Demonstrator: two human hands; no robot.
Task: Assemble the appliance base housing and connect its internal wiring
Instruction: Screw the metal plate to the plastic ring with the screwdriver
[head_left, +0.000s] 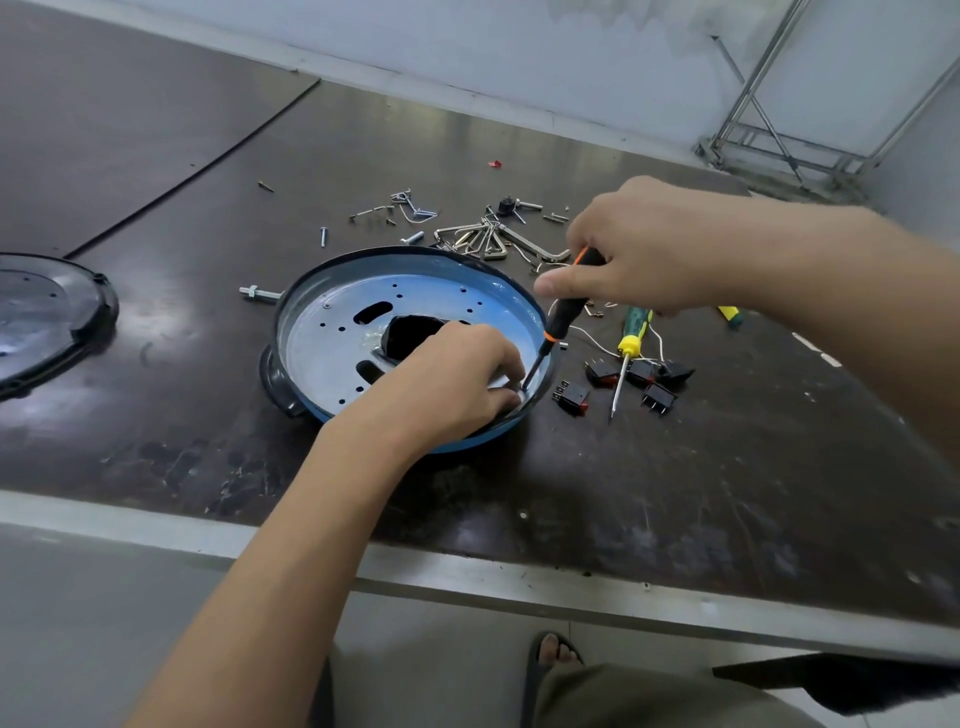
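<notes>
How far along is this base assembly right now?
Done: the metal plate sits inside the blue housing. In hand: the right hand holds a screwdriver to the plate's edge, with the left hand beside its tip. Left: the switches and white wires lie loose on the table, and the black cover sits apart.
</notes>
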